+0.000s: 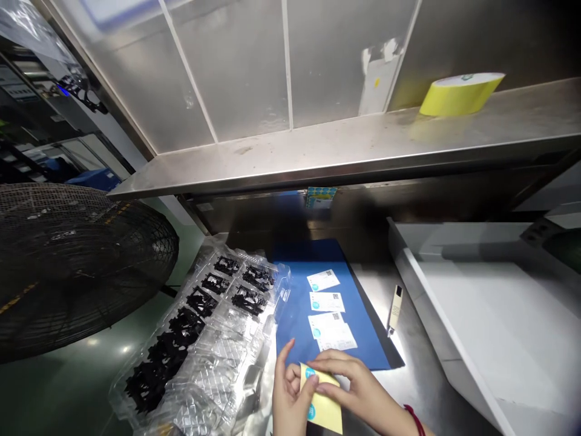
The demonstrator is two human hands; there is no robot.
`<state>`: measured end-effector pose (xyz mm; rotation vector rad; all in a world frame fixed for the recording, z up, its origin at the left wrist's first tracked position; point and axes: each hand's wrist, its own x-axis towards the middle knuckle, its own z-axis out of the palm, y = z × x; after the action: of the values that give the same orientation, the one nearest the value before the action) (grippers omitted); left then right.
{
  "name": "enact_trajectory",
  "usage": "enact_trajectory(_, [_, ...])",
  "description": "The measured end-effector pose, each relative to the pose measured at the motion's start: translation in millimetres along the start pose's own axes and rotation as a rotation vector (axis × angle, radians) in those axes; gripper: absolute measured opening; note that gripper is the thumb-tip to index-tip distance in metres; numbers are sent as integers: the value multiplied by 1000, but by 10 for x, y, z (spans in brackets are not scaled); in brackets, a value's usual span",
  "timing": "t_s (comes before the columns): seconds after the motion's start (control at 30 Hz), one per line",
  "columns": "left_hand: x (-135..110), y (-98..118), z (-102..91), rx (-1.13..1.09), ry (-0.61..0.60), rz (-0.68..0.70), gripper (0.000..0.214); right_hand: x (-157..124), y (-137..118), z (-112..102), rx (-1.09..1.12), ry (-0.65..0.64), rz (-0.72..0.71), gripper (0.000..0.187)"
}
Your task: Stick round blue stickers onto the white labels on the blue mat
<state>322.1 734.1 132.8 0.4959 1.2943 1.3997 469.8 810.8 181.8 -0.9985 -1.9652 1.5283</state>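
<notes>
Stainless bench (422, 369) carries a blue mat (363, 345); just below that mat, your left hand (290, 393) and right hand (358, 381) come together, both pinching a yellow-backed label sheet (323, 399), seemingly to keep it taut.

Your yellow label sheet (324, 402), blue-dotted, just below the blue mat (295, 303); white cards (324, 303) on it; black parts (202, 301) in a clear tray (227, 357) left of it.
</notes>
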Motion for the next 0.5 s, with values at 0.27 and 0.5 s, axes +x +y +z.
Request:
enact_trajectory(0.27, [-65,142,-87,107,-228,-110,45,-113,70,-23,31,57,103,14])
enact_trajectory(0.5, [-84,-56,-20,49,-162,-137,42,-192,182,63,-9,172,47,18])
